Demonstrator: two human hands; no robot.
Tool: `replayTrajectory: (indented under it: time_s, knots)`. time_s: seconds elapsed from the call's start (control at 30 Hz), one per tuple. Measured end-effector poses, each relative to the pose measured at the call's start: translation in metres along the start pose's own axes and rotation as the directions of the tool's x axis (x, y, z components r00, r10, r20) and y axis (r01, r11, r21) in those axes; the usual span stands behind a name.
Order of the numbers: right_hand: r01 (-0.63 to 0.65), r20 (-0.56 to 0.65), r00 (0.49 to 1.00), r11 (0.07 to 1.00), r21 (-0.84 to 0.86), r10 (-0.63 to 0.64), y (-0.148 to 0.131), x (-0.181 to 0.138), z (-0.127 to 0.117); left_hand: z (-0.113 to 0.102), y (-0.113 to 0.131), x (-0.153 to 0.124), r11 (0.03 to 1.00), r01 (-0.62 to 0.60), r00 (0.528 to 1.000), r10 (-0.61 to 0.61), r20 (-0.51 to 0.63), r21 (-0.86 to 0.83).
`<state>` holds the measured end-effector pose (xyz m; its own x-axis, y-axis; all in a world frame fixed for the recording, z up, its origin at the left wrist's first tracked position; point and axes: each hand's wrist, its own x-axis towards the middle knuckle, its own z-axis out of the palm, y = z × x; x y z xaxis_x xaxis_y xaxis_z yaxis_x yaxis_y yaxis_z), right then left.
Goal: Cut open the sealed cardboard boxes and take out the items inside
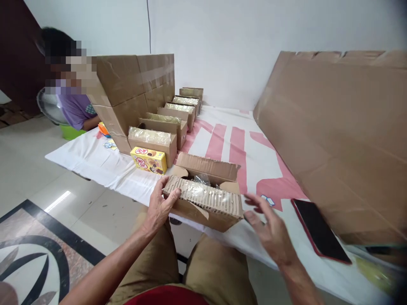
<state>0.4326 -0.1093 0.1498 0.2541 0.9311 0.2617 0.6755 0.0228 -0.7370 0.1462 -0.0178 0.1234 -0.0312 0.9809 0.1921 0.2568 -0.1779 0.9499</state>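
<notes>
The carton [203, 199] is gripped by the left hand [159, 207] only; the right hand [270, 233] is spread open beside it, so the carton could probably be tipped.

Open carton [203, 199] on the sheet [95, 163], snack box [149, 159] behind-left, phone [319, 231] to its right.

We're in soft, even daylight here, bright across the white wall [241, 38] with hardly a hard shadow anywhere. We catch a streak of glare on the floor tile [57, 200] at lower left. Our right hand [270, 231] smears with motion blur, while our left hand [160, 205] reads sharp. We see the wide lens bending the edges, with dark vignetting in the top corners and smeared focus at far lower right. A face at upper left is pixelated.
</notes>
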Motion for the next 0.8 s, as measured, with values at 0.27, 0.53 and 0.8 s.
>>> replayTrajectory:
  time_s: [0.27,0.53,0.8]
  knots:
    - [0.177,0.012,0.984,0.984,-0.012,-0.177,-0.040,0.087,-0.002,0.011,-0.002,-0.006,1.000,-0.018,0.997,0.016,-0.075,-0.026]
    - [0.517,-0.066,0.833,0.815,-0.260,-0.549,-0.032,0.039,0.002,0.007,-0.013,-0.012,0.983,-0.180,0.978,0.182,-0.097,0.023]
    - [0.453,0.071,0.889,0.849,-0.271,-0.451,-0.072,0.052,0.006,-0.008,-0.003,0.007,0.897,-0.429,0.903,0.425,0.056,0.106]
